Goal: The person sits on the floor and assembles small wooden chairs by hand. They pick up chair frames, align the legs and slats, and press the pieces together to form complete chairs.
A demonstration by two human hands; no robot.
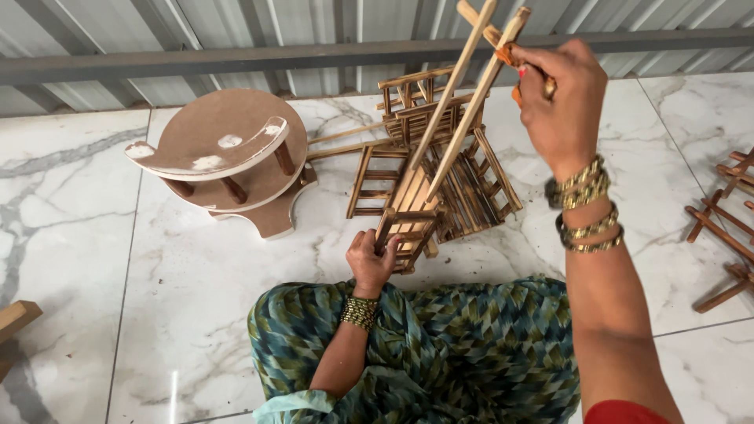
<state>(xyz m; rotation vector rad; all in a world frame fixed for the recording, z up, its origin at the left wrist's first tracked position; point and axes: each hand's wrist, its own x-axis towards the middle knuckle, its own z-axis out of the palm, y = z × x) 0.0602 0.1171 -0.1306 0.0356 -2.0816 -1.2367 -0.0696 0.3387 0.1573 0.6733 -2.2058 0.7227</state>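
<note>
Bottom of frame: my lap in green-blue patterned cloth (440,345), seated on a white marble floor (196,290).

Just above the lap, centre: my left hand (371,259), fingers curled tight around the lower end of a small slatted wooden frame (408,228), which stands tilted on the floor.

Upper right: my right hand (561,98) raised, closed around the top ends of two long wooden sticks (463,102); something orange shows in the fist, can't tell what. The sticks slant down-left to the frame.

Behind, upper centre: a pile of finished wooden racks (440,141), touching the frame.

Upper left: a round two-tier board stand (228,149) with white patches.

Right edge: loose wooden pieces (719,228). Top: corrugated metal wall (236,23).
</note>
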